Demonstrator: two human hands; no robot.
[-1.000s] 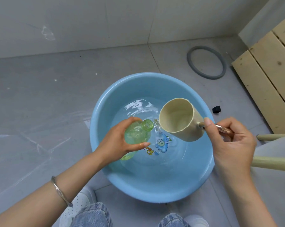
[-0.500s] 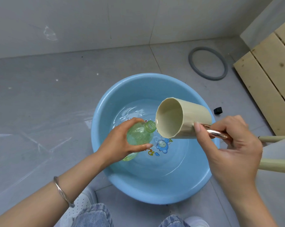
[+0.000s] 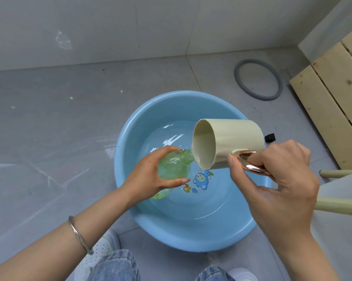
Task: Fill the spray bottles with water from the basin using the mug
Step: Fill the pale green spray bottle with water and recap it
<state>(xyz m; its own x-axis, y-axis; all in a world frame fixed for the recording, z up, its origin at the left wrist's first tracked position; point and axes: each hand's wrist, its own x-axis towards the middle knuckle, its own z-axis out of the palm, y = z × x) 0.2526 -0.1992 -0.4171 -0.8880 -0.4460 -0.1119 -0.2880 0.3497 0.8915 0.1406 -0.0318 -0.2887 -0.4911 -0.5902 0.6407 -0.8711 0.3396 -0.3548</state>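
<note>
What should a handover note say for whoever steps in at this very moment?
Left hand grips the green bottle, tilted over the basin, neck uncapped.
Right hand holds the mug by its handle, tipped sideways, lip at the bottle's neck.
Done: mug and bottle lined up above the water.
Left: finish the pour; how full the bottle is cannot be told. Only one bottle is in view.

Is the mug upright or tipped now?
Tipped. The mug lies almost sideways over the basin, mouth beside the neck of the green bottle.
</note>
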